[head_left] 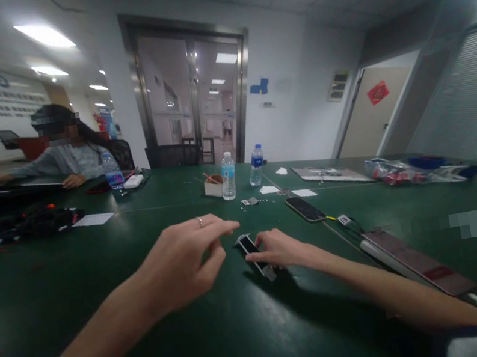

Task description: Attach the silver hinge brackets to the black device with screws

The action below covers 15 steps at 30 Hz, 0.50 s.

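A small dark phone-like device (253,253) with a pale rim lies tilted on the green table (229,338) in front of me. My right hand (280,247) rests on the device's right side, fingers curled against it. My left hand (186,260) hovers just left of the device, raised off the table, with a ring on one finger. Its index finger stretches toward the device and the other fingers are loosely bent; nothing is in it.
A dark phone (304,209) with a cable lies beyond my right hand, and a flat brown tool (417,261) lies to the right. Two water bottles (227,175) and a small box stand mid-table. Another person (65,155) sits at the far left.
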Motion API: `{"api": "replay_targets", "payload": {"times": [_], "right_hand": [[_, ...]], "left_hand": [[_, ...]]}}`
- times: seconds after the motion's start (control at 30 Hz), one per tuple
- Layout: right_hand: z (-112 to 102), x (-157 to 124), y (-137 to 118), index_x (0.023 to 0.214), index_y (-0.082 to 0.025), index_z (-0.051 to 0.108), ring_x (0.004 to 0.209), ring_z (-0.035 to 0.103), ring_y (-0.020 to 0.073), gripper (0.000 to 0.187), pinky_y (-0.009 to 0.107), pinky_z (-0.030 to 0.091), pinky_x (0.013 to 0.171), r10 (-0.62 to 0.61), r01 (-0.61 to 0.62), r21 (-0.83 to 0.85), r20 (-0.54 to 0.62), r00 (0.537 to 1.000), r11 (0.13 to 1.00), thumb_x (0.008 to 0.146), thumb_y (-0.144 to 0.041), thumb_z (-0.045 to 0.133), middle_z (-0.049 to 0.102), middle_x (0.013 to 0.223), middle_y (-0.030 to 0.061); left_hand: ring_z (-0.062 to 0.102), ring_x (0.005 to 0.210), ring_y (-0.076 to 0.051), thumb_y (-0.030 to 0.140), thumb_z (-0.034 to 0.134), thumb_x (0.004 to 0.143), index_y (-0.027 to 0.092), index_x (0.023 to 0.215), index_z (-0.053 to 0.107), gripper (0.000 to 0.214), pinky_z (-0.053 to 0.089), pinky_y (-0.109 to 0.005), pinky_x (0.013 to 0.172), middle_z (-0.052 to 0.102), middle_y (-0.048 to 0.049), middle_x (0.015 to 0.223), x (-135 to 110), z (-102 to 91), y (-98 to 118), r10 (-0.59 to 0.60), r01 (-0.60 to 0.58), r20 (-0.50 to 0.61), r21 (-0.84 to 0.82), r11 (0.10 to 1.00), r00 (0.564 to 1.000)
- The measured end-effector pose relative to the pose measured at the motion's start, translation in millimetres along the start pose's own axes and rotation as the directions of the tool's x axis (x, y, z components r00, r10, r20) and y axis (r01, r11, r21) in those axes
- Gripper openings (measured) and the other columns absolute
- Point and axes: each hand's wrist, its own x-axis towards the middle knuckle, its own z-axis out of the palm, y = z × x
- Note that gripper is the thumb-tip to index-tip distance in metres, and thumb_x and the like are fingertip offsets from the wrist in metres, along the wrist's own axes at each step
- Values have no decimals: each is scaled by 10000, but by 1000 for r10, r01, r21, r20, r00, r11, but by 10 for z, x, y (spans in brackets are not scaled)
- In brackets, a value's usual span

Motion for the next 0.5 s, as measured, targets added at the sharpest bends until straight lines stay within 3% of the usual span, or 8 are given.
{"api": "replay_targets", "payload": {"times": [0.03, 0.1, 0.17, 0.23, 0.3, 0.4, 0.5], "right_hand": [[14, -44, -35, 931, -151, 637, 518, 590, 155, 602, 253, 458, 508, -37, 34, 51, 55, 998, 998, 788, -700, 438, 659, 658, 59], [-12, -14, -7, 883, -169, 652, 572, 612, 181, 642, 286, 475, 569, -79, 79, 50, 5, 997, 996, 815, -724, 338, 661, 661, 74], [-88, 181, 156, 854, -179, 666, 745, 640, 236, 641, 323, 470, 694, -64, 52, -70, -195, 979, 996, 836, -708, 305, 673, 763, 114], [-183, 499, 424, 1059, -160, 623, 963, 606, 281, 626, 356, 431, 833, 12, -69, -144, -361, 933, 987, 856, -667, 317, 658, 982, 145], [-276, 865, 731, 1306, -119, 451, 1162, 485, 326, 716, 399, 361, 940, 111, -206, -165, -454, 884, 965, 839, -655, 369, 521, 1257, 200], [-380, 1365, 1108, 1421, -99, 271, 1277, 350, 359, 846, 452, 275, 1004, 291, -361, -90, -427, 856, 928, 823, -694, 335, 345, 1407, 234], [-419, 1719, 1275, 1435, -77, 228, 1297, 328, 334, 860, 439, 230, 1036, 262, -295, -39, -355, 897, 955, 843, -700, 262, 332, 1421, 234]], "left_hand": [[600, 1005, -212, 231, 396, 870, 196, 1180, 599, 373, 472, -360, 900, 643, -60, 1124, 90, 107, -60, -66, 65, 69, 14, 998, 995], [533, 1117, -259, 383, 420, 891, 181, 1261, 535, 437, 424, -419, 956, 581, -94, 1234, 136, 410, -231, -233, 228, 166, 52, 972, 958], [472, 1188, -280, 512, 418, 882, 180, 1335, 455, 563, 381, -436, 992, 511, -115, 1317, 71, 722, -412, -307, 311, 266, 30, 950, 914], [449, 1204, -279, 553, 411, 874, 204, 1318, 473, 568, 359, -434, 1005, 494, -104, 1330, -18, 947, -538, -306, 337, 350, -28, 941, 885], [454, 1183, -267, 556, 411, 875, 232, 1317, 470, 551, 368, -424, 987, 502, -86, 1311, -78, 1058, -586, -289, 353, 391, -102, 930, 874], [476, 1119, -267, 568, 466, 842, 262, 1285, 496, 539, 406, -420, 926, 525, -73, 1253, -99, 1082, -548, -326, 419, 392, -178, 890, 860], [481, 1082, -264, 542, 506, 824, 266, 1226, 541, 489, 399, -418, 927, 541, -62, 1210, -77, 1049, -485, -290, 405, 397, -247, 880, 871]]}}
